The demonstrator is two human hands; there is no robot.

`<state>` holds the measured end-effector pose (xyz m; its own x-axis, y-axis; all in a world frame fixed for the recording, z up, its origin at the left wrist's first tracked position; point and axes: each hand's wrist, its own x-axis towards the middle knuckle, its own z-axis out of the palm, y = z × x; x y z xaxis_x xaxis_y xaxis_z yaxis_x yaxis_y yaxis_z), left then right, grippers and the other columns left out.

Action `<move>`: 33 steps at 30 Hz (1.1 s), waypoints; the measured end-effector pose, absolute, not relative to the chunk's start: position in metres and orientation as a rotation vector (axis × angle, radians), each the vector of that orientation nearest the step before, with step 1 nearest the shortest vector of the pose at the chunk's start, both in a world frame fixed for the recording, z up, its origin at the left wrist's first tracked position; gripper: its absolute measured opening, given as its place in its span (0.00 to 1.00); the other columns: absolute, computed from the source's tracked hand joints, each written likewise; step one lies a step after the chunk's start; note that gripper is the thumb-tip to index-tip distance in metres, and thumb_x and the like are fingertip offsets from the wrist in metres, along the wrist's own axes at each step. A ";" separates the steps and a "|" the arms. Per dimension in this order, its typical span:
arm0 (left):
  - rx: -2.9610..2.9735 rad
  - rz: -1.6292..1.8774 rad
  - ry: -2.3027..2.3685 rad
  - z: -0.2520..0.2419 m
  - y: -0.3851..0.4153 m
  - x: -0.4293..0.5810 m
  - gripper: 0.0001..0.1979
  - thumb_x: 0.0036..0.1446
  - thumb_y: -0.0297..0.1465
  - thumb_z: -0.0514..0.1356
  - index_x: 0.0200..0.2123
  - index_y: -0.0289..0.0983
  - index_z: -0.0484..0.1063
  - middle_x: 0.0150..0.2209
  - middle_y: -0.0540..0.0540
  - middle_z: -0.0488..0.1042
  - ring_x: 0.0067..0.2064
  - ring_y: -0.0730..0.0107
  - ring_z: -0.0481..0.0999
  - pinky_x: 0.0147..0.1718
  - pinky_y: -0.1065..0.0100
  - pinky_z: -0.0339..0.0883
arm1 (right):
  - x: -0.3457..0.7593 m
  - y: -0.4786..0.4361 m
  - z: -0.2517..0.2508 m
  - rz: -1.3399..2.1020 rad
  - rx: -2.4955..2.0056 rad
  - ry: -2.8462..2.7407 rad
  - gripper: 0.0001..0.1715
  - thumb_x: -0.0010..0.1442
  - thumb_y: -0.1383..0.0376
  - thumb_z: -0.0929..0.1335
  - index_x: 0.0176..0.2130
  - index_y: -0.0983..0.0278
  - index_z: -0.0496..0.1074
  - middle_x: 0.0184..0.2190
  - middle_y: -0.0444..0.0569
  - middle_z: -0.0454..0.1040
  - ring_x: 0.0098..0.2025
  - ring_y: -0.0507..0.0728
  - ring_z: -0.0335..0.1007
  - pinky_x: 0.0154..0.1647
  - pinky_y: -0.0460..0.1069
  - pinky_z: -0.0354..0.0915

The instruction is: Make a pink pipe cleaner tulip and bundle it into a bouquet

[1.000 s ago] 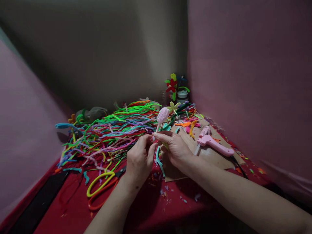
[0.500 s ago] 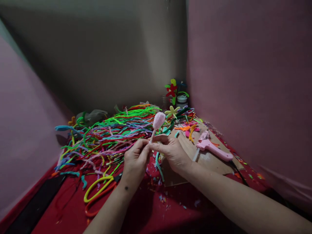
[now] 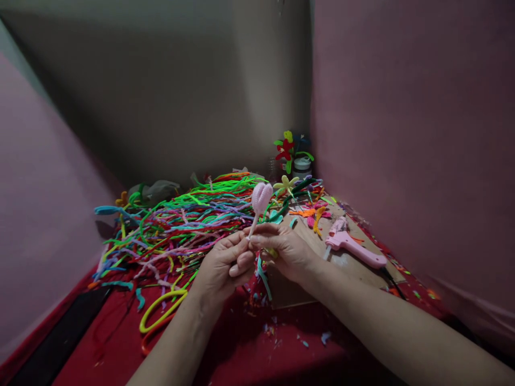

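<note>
A pale pink pipe-cleaner flower point(image 3: 261, 198) with a rounded, tulip-like head stands nearly upright above my fingers, leaning slightly right. My left hand point(image 3: 225, 262) pinches the lower end of its thin pink stem between thumb and fingers. On the same stretch of stem, the thumb and forefinger of my right hand point(image 3: 284, 249) are closed, meeting the left fingertips. A small yellowish bit shows under the right fingers; what it is I cannot make out. Behind the hands lies a heap of many-coloured pipe cleaners point(image 3: 193, 209).
A pink glue gun point(image 3: 356, 249) rests on a cardboard sheet point(image 3: 293, 292) at the right, with loose petals around it. Scissors with yellow and orange handles point(image 3: 161, 311) lie beside my left forearm. A pale yellow flower point(image 3: 286, 185) and a lidded jar point(image 3: 301, 166) are farther back.
The pink flower has turned about its stem, so its separate petals now show. My left hand has rolled, with its fingers curled more into view. The right hand has barely shifted.
</note>
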<state>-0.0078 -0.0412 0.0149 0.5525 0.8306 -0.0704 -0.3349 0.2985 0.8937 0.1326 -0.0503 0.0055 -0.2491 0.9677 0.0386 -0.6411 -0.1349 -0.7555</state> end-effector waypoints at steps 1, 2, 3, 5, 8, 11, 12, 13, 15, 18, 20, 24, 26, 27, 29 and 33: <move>0.989 0.824 0.605 0.015 -0.041 -0.009 0.10 0.49 0.33 0.63 0.34 0.35 0.68 0.14 0.59 0.56 0.14 0.87 0.40 0.11 0.82 0.41 | 0.133 -0.050 0.006 1.670 -0.563 -0.798 0.11 0.37 0.68 0.75 0.26 0.64 0.76 0.22 0.41 0.73 0.24 0.46 0.64 0.25 0.43 0.55; 1.004 0.815 0.620 0.016 -0.041 -0.010 0.09 0.50 0.33 0.62 0.33 0.35 0.68 0.14 0.59 0.56 0.14 0.87 0.41 0.11 0.82 0.41 | 0.132 -0.051 0.006 1.653 -0.563 -0.796 0.10 0.37 0.68 0.75 0.25 0.65 0.75 0.23 0.41 0.73 0.24 0.47 0.64 0.26 0.44 0.56; 1.031 0.814 0.647 0.017 -0.041 -0.011 0.09 0.50 0.34 0.62 0.31 0.35 0.68 0.15 0.59 0.56 0.14 0.87 0.42 0.11 0.81 0.42 | 0.132 -0.051 0.006 1.630 -0.561 -0.789 0.09 0.36 0.69 0.76 0.24 0.65 0.75 0.23 0.41 0.73 0.25 0.47 0.65 0.28 0.44 0.58; 1.140 0.846 0.750 0.019 -0.043 -0.011 0.09 0.51 0.35 0.61 0.28 0.35 0.67 0.15 0.57 0.58 0.14 0.86 0.47 0.13 0.80 0.43 | 0.129 -0.051 0.004 1.577 -0.548 -0.772 0.10 0.35 0.69 0.76 0.23 0.65 0.74 0.24 0.41 0.74 0.28 0.49 0.67 0.33 0.46 0.60; 1.475 0.986 0.993 0.020 -0.047 -0.008 0.10 0.52 0.36 0.60 0.26 0.36 0.68 0.18 0.53 0.63 0.17 0.81 0.57 0.16 0.77 0.50 | 0.124 -0.049 0.000 1.502 -0.521 -0.729 0.11 0.35 0.68 0.76 0.23 0.65 0.75 0.24 0.42 0.74 0.30 0.51 0.68 0.38 0.48 0.61; 1.847 1.154 1.181 0.017 -0.051 -0.005 0.06 0.49 0.34 0.61 0.29 0.38 0.73 0.21 0.51 0.69 0.21 0.75 0.64 0.22 0.74 0.57 | 0.120 -0.047 -0.003 1.480 -0.520 -0.644 0.12 0.33 0.66 0.77 0.22 0.64 0.74 0.24 0.43 0.74 0.29 0.51 0.67 0.37 0.49 0.62; 1.931 1.200 1.214 0.015 -0.051 -0.004 0.05 0.48 0.33 0.61 0.31 0.40 0.74 0.21 0.51 0.70 0.22 0.73 0.65 0.23 0.73 0.58 | 0.119 -0.047 -0.004 1.472 -0.522 -0.627 0.12 0.32 0.66 0.77 0.22 0.64 0.74 0.24 0.43 0.74 0.29 0.51 0.67 0.37 0.49 0.62; 1.986 1.236 1.237 0.012 -0.051 -0.003 0.06 0.47 0.32 0.62 0.32 0.41 0.75 0.22 0.51 0.71 0.23 0.73 0.66 0.24 0.73 0.59 | 0.118 -0.047 -0.004 1.459 -0.522 -0.619 0.13 0.32 0.66 0.77 0.22 0.64 0.73 0.24 0.43 0.74 0.29 0.51 0.67 0.37 0.49 0.63; 2.002 1.294 1.277 0.008 -0.051 -0.004 0.06 0.47 0.31 0.62 0.31 0.41 0.75 0.21 0.51 0.70 0.22 0.72 0.66 0.25 0.73 0.59 | 0.116 -0.047 -0.005 1.427 -0.514 -0.630 0.13 0.32 0.65 0.77 0.21 0.64 0.73 0.24 0.42 0.73 0.29 0.51 0.67 0.37 0.49 0.63; 1.842 1.286 1.248 0.006 -0.048 -0.007 0.05 0.47 0.33 0.62 0.30 0.41 0.75 0.20 0.52 0.68 0.20 0.74 0.64 0.22 0.73 0.58 | 0.115 -0.048 -0.006 1.372 -0.523 -0.682 0.13 0.34 0.63 0.77 0.23 0.64 0.73 0.26 0.43 0.73 0.30 0.51 0.67 0.38 0.49 0.64; 1.662 1.207 1.160 0.007 -0.046 -0.008 0.06 0.47 0.34 0.63 0.31 0.40 0.75 0.20 0.52 0.69 0.20 0.76 0.63 0.20 0.74 0.57 | 0.116 -0.048 -0.006 1.361 -0.528 -0.723 0.13 0.36 0.62 0.77 0.24 0.64 0.74 0.28 0.43 0.73 0.31 0.52 0.68 0.39 0.49 0.64; 1.332 1.055 1.008 0.014 -0.044 -0.010 0.08 0.45 0.34 0.65 0.29 0.37 0.73 0.18 0.53 0.67 0.17 0.81 0.61 0.16 0.78 0.53 | 0.118 -0.049 -0.004 1.414 -0.489 -0.755 0.14 0.37 0.62 0.77 0.25 0.63 0.73 0.27 0.43 0.73 0.32 0.51 0.68 0.40 0.49 0.64; 1.229 1.013 0.961 0.016 -0.043 -0.011 0.08 0.44 0.33 0.66 0.26 0.36 0.72 0.16 0.54 0.66 0.15 0.84 0.59 0.15 0.79 0.51 | 0.120 -0.050 -0.001 1.456 -0.478 -0.754 0.13 0.36 0.63 0.77 0.24 0.64 0.74 0.27 0.42 0.72 0.31 0.50 0.68 0.40 0.49 0.63; 1.191 0.992 0.941 0.017 -0.043 -0.012 0.08 0.44 0.33 0.66 0.26 0.35 0.71 0.16 0.54 0.65 0.15 0.85 0.58 0.15 0.80 0.50 | 0.120 -0.051 0.001 1.481 -0.474 -0.756 0.13 0.35 0.63 0.77 0.23 0.64 0.74 0.27 0.42 0.72 0.30 0.50 0.67 0.39 0.48 0.63; 1.143 0.949 0.911 0.018 -0.042 -0.013 0.10 0.43 0.33 0.67 0.26 0.35 0.71 0.15 0.55 0.64 0.14 0.86 0.56 0.14 0.80 0.48 | 0.121 -0.052 0.004 1.533 -0.460 -0.766 0.11 0.36 0.64 0.77 0.23 0.64 0.74 0.26 0.41 0.72 0.29 0.49 0.66 0.38 0.47 0.63; 1.192 0.905 0.940 0.017 -0.042 -0.014 0.11 0.45 0.35 0.66 0.26 0.34 0.70 0.15 0.55 0.64 0.14 0.87 0.55 0.14 0.80 0.46 | 0.122 -0.051 0.004 1.552 -0.423 -0.747 0.09 0.36 0.67 0.76 0.22 0.65 0.74 0.24 0.41 0.73 0.28 0.48 0.66 0.37 0.46 0.62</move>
